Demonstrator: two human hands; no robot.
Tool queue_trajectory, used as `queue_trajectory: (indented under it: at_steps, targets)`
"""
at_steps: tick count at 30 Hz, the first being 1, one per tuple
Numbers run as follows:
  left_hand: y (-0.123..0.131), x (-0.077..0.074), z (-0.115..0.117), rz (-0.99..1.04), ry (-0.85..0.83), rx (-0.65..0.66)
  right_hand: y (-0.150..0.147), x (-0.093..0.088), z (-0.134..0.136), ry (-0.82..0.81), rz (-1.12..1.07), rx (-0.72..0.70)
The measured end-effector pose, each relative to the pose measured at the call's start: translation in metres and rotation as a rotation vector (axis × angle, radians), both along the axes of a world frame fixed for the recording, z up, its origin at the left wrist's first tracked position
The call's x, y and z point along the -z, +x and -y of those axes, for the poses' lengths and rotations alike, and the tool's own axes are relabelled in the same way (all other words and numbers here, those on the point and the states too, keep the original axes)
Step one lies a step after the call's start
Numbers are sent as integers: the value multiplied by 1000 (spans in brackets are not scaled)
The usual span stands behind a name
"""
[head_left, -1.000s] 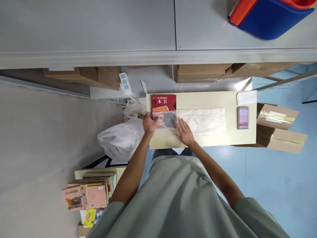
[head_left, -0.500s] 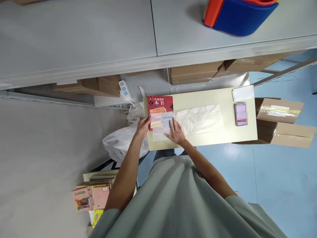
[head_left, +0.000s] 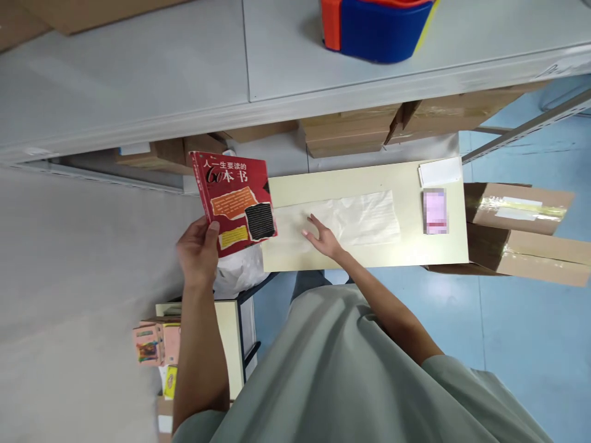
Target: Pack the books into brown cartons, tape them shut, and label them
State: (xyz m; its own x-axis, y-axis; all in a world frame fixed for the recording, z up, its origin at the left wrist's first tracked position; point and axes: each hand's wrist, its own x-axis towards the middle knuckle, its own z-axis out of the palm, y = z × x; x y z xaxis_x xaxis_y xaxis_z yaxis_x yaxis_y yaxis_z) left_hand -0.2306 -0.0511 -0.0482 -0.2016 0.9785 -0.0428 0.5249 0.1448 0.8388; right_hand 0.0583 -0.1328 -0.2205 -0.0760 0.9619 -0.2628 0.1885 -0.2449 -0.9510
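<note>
My left hand [head_left: 201,249] grips a red book [head_left: 235,203] by its lower left corner, thumb on the front cover. The book is raised and tilted, past the left end of the cream table [head_left: 429,249]. Its cover carries white lettering and orange, black and yellow patches. A translucent plastic sleeve [head_left: 364,218] lies flat along the table. Over the sleeve's left part is my right hand [head_left: 325,240], fingers apart and holding nothing; whether it touches the sleeve I cannot tell.
At the table's right end lie a blurred pink stack [head_left: 435,211] and a white pad [head_left: 441,172]. Open cardboard boxes [head_left: 526,206] stand beyond. A grey shelf [head_left: 161,67] runs in front, bearing a blue and red holder [head_left: 383,31]. A white plastic bag [head_left: 242,271] sits below left.
The red book has come out from under the translucent plastic and moved up and left in my left hand. My right hand has lifted off the book, its fingers spread.
</note>
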Motion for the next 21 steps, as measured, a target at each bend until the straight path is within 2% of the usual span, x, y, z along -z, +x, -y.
queue_trajectory:
  at_steps: [1,3,6,9,11,13,16,18,21]
  targets:
    - [14,2,9,92,-46,-14,12,-9,3,-16,-92,35]
    - [50,18,27,292,-168,-23,41,-25,13,-54,-264,93]
    - [117,60,53,520,-357,68,90,-36,36,-92,-382,184]
    - [175,106,76,683,-483,129,139,-32,66,-110,-280,287]
    - [200,132,87,714,-531,148,166,-23,84,-135,-150,315]
    - [213,154,92,655,-551,195,184,-11,97,-153,-5,332]
    - [219,179,90,444,-522,249,194,10,104,-137,192,343]
    - [220,193,86,330,-501,221,193,25,102,-123,278,306]
    - [223,208,82,300,-511,161,186,41,100,-130,333,291]
